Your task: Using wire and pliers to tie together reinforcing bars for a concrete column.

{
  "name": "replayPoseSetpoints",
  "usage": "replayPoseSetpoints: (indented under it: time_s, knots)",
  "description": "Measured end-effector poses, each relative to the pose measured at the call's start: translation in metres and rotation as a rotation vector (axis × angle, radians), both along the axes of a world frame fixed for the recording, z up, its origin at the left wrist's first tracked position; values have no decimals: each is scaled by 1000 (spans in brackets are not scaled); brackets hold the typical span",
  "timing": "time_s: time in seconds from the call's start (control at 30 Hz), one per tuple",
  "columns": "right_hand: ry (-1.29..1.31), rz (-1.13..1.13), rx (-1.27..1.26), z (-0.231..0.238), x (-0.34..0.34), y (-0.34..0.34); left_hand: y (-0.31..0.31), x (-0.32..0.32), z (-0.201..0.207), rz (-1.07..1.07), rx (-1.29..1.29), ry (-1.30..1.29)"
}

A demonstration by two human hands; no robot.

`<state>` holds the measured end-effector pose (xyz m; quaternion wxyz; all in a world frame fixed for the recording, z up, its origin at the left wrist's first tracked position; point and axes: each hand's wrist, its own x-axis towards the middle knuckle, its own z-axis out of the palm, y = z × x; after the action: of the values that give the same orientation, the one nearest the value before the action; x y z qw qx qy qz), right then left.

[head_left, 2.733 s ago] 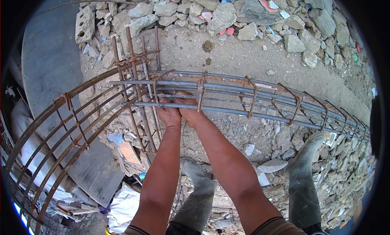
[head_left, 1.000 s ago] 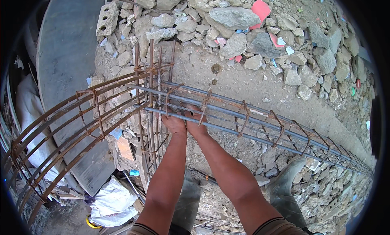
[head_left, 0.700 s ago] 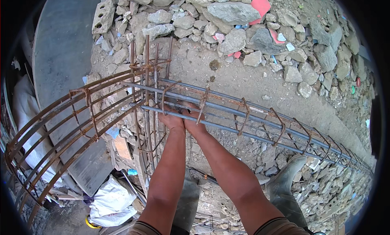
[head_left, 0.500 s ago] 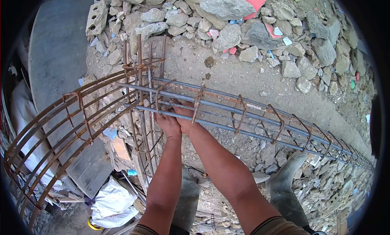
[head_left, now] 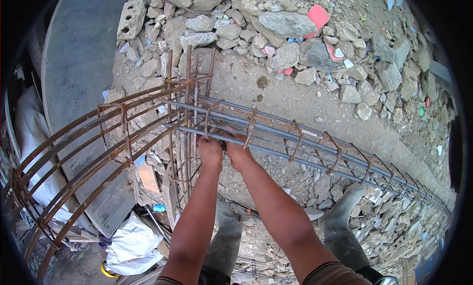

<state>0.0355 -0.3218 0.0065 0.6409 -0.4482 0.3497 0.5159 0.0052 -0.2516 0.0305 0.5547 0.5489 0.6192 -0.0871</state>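
Note:
A long cage of grey rebar (head_left: 268,150) with rusty stirrups (head_left: 250,127) runs from the centre to the far right. At its left end it meets upright rusty bars (head_left: 188,63) and a curved rusty rebar cage (head_left: 129,163). My left hand (head_left: 211,149) is at the lower grey bar, close to the uprights. Just to its right, my right hand (head_left: 238,151) reaches under the same bar, beside a stirrup. Both hands look closed, their fingers curled behind the bar and partly hidden; what they pinch does not show.
Broken stone and concrete rubble (head_left: 288,26) lies beyond the cage. A dark flat board (head_left: 79,63) slopes along the left, near white sacks (head_left: 133,243). My boots (head_left: 340,216) stand on loose rubble beneath the cage. A hollow block (head_left: 132,19) lies at the upper left.
My right hand has drawn back from behind the left, so the two are now side by side with a small gap. The whole view has shifted slightly.

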Motion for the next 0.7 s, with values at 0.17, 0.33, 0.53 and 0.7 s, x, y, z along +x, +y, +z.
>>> replayPoseSetpoints:
  time_s: [0.17,0.33,0.53,0.7]
  knots:
    - [-480,202,-12,-11,-13,-9,-11,-8,-24,79,461,-185]
    - [-843,373,29,-15,-20,-12,12,-18,-33,-696,916,15]
    - [-1009,408,13,-17,-33,-7,17,-3,-23,-216,423,-80]
    - [-766,687,104,-10,-25,-26,18,-4,-39,531,148,-299]
